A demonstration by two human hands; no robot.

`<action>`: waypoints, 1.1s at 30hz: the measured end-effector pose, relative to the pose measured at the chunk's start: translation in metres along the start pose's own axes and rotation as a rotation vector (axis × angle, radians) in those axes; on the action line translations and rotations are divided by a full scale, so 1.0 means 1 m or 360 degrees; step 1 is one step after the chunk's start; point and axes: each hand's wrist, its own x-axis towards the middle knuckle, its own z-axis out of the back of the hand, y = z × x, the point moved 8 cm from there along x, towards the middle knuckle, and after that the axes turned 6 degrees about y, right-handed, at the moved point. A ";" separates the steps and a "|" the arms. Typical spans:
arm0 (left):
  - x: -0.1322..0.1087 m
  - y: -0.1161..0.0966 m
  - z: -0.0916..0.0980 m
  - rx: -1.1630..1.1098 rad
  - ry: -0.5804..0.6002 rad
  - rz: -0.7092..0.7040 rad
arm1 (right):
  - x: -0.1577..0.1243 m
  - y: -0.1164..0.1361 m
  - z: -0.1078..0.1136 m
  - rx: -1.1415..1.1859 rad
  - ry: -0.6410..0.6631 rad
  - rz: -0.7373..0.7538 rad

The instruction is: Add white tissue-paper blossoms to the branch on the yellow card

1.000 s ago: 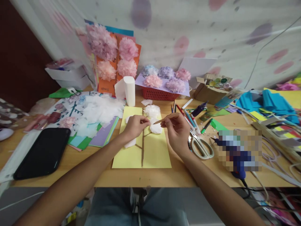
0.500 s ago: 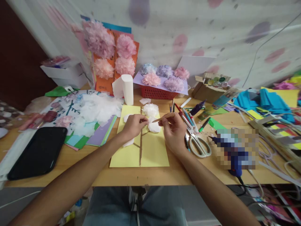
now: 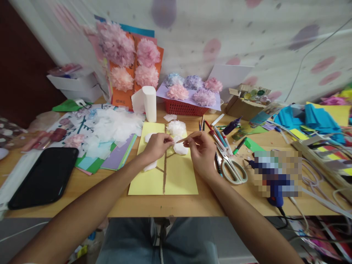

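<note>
A yellow sheet of card (image 3: 181, 179) lies on the table before me, with a brown branching stem drawn on it. One fluffy white tissue paper flower (image 3: 176, 128) sits near its top. Below that, a flatter white paper piece (image 3: 180, 148) lies between my hands. My left hand (image 3: 158, 146) is pinched at its left edge; what the fingertips hold is too small to tell. My right hand (image 3: 202, 154) grips a thin brown stick (image 3: 188, 138), its tip pointing left toward the left fingertips. More white paper pieces (image 3: 150, 167) show partly behind my left hand and wrist.
White scissors (image 3: 233, 170), several pens (image 3: 218, 139) and a blue glue gun (image 3: 275, 179) lie to the right. Leftward are a black phone (image 3: 44, 178) and a pile of white tissue (image 3: 118, 123). Behind stand a white roll (image 3: 150, 104) and a red basket (image 3: 185, 108).
My right hand and the stick have shifted very slightly left. My left hand stays pinched in the same spot.
</note>
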 end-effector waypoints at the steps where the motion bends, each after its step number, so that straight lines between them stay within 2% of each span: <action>1: 0.000 0.000 0.000 0.0001 0.0002 0.0001 | 0.000 0.000 0.000 -0.0012 0.0007 -0.0003; 21: 0.002 0.002 -0.001 0.0071 -0.0035 -0.0019 | 0.002 0.000 -0.001 -0.0089 0.0082 -0.0022; 33: 0.001 0.002 0.001 0.0126 -0.0057 0.0004 | 0.001 0.001 0.001 -0.0050 0.0059 -0.0028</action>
